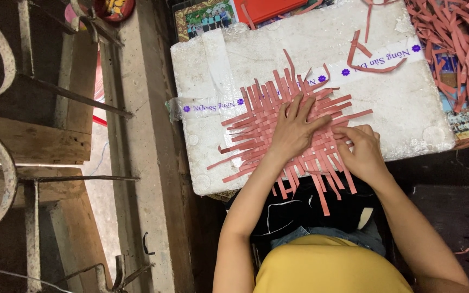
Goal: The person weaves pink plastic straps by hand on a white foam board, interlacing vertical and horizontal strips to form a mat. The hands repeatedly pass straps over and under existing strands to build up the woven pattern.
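A flat woven mat of pink strips [261, 116] lies on a white foam box lid [310, 43]. My left hand [295, 130] rests palm down on the middle of the weave, fingers spread, pressing it flat. Beside it on the right, my right hand [360, 149] has its fingers curled and pinches strips at the mat's near right edge. Loose strip ends [321, 198] hang over the box's front edge toward my lap.
A heap of loose pink strips [457, 38] lies at the upper right. A few stray strips [370, 59] curl on the lid near a taped band. Printed photo sheets [204, 16] sit behind the box. Wooden beams and metal bars [55, 108] fill the left side.
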